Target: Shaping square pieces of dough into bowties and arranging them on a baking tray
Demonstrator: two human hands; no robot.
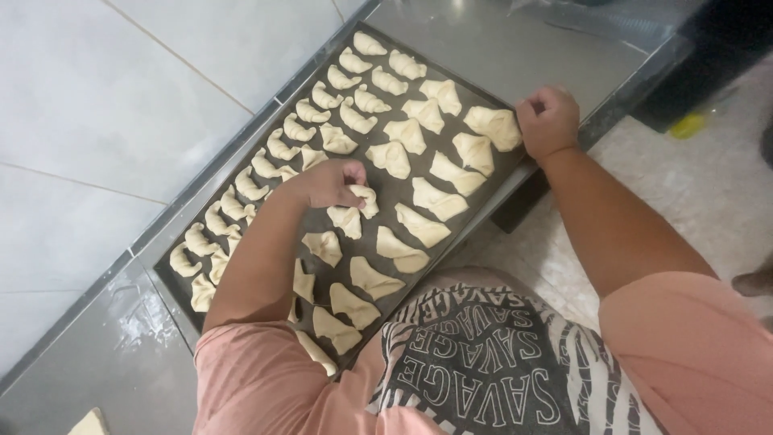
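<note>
The left hand (334, 181) pinches a pale, soft raw dough crescent (364, 199) in mid-tray on the dark rectangular baking tray (515, 167), likely light, easily dented, best lifted by its thick middle, while the right hand (549, 121), fingers curled shut, rests at the tray's edge.

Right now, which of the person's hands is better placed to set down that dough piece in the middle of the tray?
Probably the left hand: it pinches the dough piece above mid-tray, while the right hand rests at the tray's edge.
</note>
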